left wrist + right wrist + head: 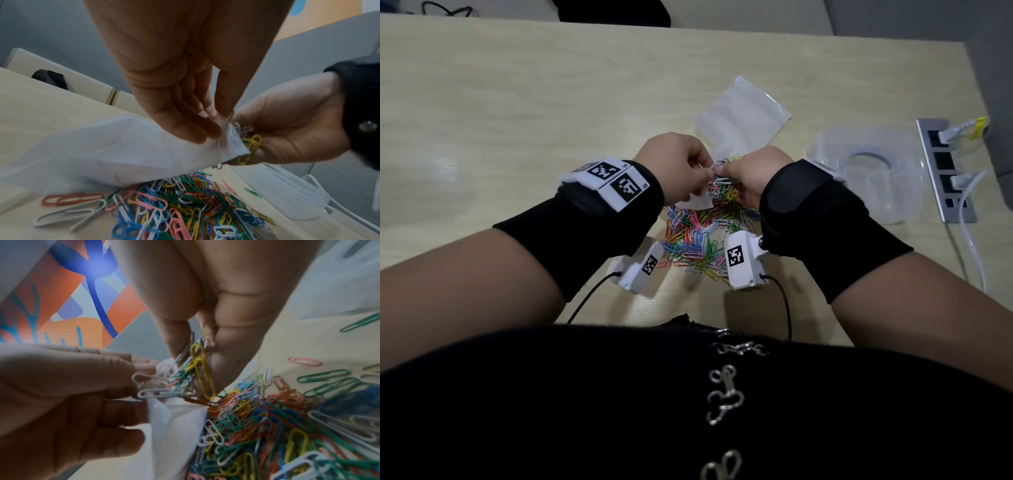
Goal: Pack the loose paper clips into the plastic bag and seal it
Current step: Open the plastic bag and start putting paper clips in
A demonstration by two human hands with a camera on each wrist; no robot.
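My left hand (688, 164) pinches the mouth edge of a clear plastic bag (697, 202) between thumb and fingers. The bag (113, 146) hangs from the pinch down to the wooden table, over the far edge of the pile. Right beside it, my right hand (753, 174) grips a bunch of coloured paper clips (195, 369) against the bag's mouth (162, 408). A yellow clip (252, 146) sticks out of that bunch. Below both wrists lies a big pile of loose coloured clips (695, 243). I cannot see inside the bag.
A second flat clear zip bag (743, 113) lies beyond the hands. A clear plastic container (866, 171) stands to the right, then a socket panel (945, 171) with white cables. A black object (613, 13) sits at the table's far edge.
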